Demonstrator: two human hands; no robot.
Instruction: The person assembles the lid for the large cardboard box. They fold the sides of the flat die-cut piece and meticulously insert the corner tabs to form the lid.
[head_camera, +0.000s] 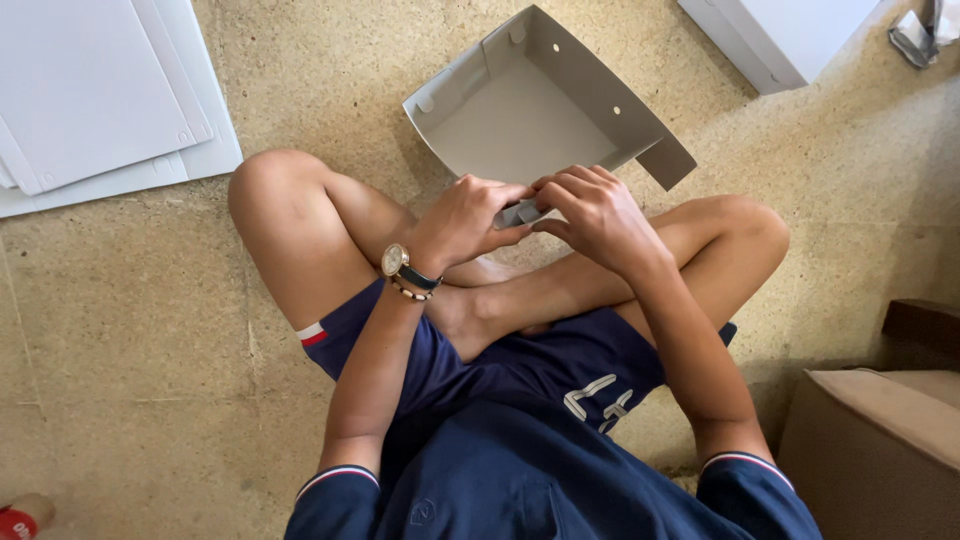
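I sit cross-legged on a speckled stone floor. A half-folded grey cardboard box (520, 110) lies in front of my knees, its walls standing on the left and right sides. My left hand (465, 218) and my right hand (590, 208) both pinch the box's near edge flap (520, 212), fingers curled over it. A wristwatch and a bead bracelet sit on my left wrist. A loose flap (668, 160) sticks out at the box's right corner.
A stack of flat white cardboard sheets (100, 90) lies at the upper left. A white box (780, 35) stands at the top right, and a brown cardboard box (880, 440) at the lower right. A red-capped object (20, 518) rests at the lower left.
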